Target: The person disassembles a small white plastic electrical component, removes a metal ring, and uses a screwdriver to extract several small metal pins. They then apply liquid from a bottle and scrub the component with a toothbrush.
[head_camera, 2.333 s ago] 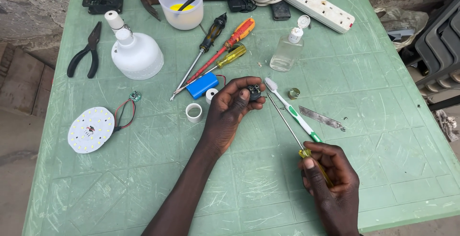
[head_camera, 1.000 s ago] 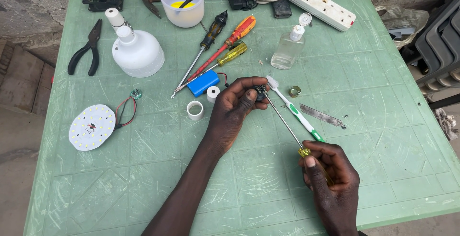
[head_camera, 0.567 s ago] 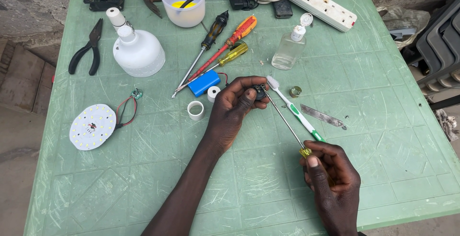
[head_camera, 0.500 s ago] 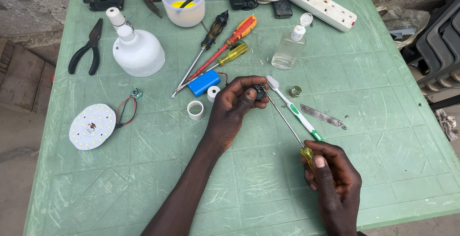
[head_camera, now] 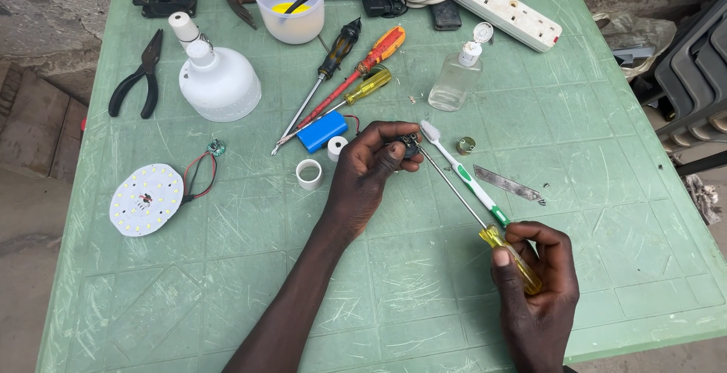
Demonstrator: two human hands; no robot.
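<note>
Toothbrush (head_camera: pixel 463 174) and blade (head_camera: pixel 507 184) beside screwdriver (head_camera: pixel 485 229).

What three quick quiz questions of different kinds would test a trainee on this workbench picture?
1. True or false: the right hand holds a yellow-handled screwdriver.
2. What lies closest to the toothbrush? A) pliers B) metal strip C) LED disc
3. Fill in: the left hand pinches a small dark part above the ___ table.

Key: 1 true. 2 B. 3 green.
</note>
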